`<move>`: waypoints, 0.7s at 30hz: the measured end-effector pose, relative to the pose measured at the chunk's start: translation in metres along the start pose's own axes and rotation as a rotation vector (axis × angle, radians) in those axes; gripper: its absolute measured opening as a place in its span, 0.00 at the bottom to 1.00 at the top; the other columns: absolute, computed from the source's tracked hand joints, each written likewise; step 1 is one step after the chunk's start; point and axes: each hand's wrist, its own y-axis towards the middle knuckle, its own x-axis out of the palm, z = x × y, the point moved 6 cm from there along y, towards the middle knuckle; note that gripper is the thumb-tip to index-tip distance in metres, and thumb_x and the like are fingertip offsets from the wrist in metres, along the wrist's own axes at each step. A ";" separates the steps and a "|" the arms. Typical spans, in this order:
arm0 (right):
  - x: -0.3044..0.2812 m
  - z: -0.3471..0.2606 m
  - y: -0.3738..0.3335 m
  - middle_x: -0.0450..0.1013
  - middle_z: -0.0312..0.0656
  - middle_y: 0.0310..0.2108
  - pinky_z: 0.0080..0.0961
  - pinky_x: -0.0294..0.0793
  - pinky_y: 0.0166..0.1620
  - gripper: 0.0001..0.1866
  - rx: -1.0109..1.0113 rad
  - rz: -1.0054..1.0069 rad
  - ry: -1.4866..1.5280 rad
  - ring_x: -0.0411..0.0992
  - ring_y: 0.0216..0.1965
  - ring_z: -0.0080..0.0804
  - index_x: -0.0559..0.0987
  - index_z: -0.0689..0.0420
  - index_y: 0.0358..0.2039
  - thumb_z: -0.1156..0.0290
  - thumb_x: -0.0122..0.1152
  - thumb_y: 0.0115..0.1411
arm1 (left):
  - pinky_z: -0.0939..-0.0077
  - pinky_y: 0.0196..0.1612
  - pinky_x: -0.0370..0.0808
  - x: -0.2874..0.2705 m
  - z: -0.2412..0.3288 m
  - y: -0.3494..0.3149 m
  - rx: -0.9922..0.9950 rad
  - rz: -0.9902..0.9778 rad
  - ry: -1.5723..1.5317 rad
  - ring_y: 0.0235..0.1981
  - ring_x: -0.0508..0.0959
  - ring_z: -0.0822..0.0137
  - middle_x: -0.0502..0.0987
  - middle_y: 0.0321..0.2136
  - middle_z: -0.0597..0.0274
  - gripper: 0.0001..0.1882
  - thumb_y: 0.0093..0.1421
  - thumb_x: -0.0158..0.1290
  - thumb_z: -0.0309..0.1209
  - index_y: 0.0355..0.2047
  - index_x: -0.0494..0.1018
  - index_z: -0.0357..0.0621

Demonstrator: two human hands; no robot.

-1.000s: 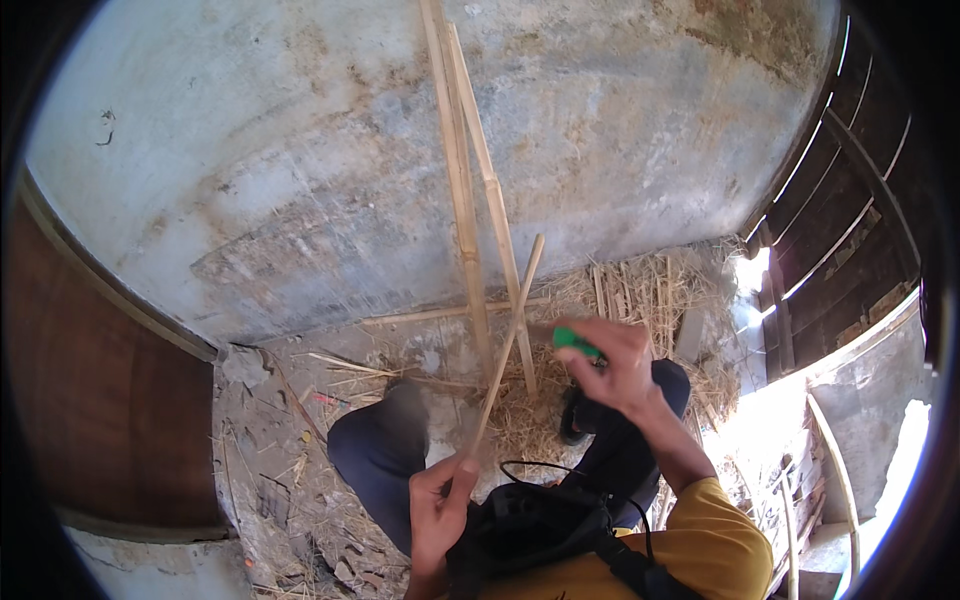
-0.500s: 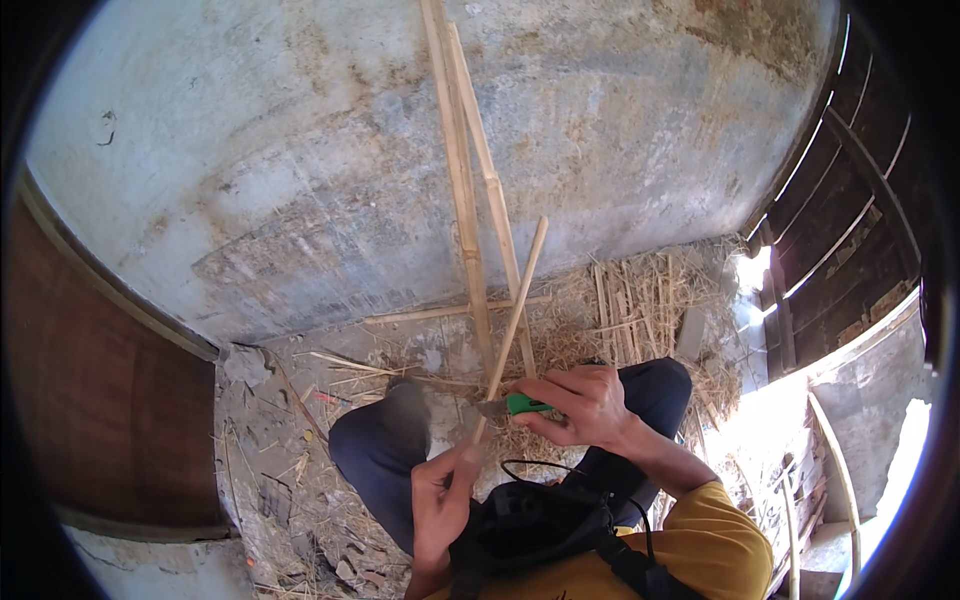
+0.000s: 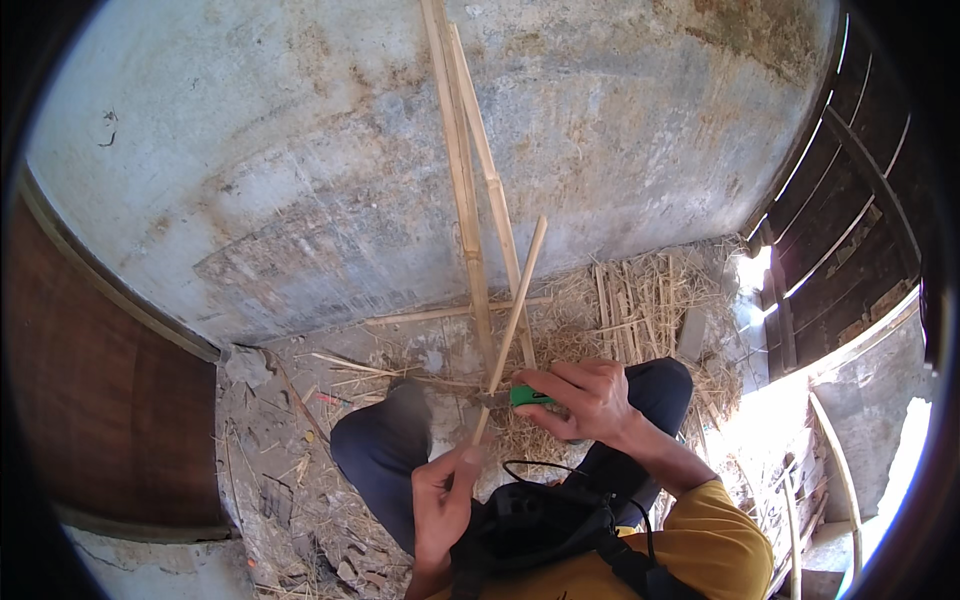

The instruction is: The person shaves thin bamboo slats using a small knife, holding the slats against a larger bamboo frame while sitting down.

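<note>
My left hand (image 3: 442, 497) is closed round the near end of a bamboo strip (image 3: 515, 310), which slants up and away to the right. In my right hand (image 3: 585, 400) is a knife with a green handle (image 3: 530, 396); its blade (image 3: 493, 400) points left and lies against the strip, a little beyond my left fingers. Where the blade meets the strip is too small to make out clearly. My right fingers wrap over the handle. Both hands are above my lap, between my bent knees.
Two long bamboo pieces (image 3: 462, 200) lean on the stained wall (image 3: 330, 180) ahead. Shavings (image 3: 570, 345) and split bamboo sticks (image 3: 628, 310) cover the floor by the wall. A brown wooden panel (image 3: 110, 380) stands at left; dark slats (image 3: 850, 200) and bright light are at right.
My right hand and the knife have shifted very slightly right and upward. My left hand and the bamboo strip have stayed almost where they were.
</note>
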 end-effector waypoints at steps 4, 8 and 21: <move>-0.002 0.005 0.003 0.75 0.29 0.22 0.28 0.73 0.21 0.18 0.017 -0.002 -0.012 0.75 0.18 0.29 0.89 0.47 0.45 0.54 0.80 0.58 | 0.83 0.23 0.52 -0.001 0.000 -0.001 -0.008 0.001 0.002 0.20 0.57 0.86 0.62 0.19 0.79 0.21 0.80 0.53 0.38 0.54 0.83 0.28; 0.001 0.016 0.000 0.80 0.33 0.25 0.29 0.74 0.23 0.18 0.101 -0.034 -0.010 0.77 0.19 0.33 0.89 0.50 0.47 0.56 0.79 0.59 | 0.83 0.23 0.52 -0.003 -0.002 -0.003 -0.021 -0.005 0.013 0.20 0.57 0.86 0.63 0.19 0.79 0.21 0.80 0.53 0.38 0.54 0.83 0.28; -0.005 0.062 0.017 0.87 0.38 0.36 0.31 0.80 0.29 0.15 0.204 0.027 0.061 0.84 0.27 0.37 0.90 0.49 0.47 0.56 0.75 0.65 | 0.83 0.24 0.52 -0.012 -0.017 -0.016 -0.014 -0.029 0.056 0.20 0.58 0.86 0.62 0.19 0.79 0.19 0.81 0.52 0.35 0.53 0.83 0.28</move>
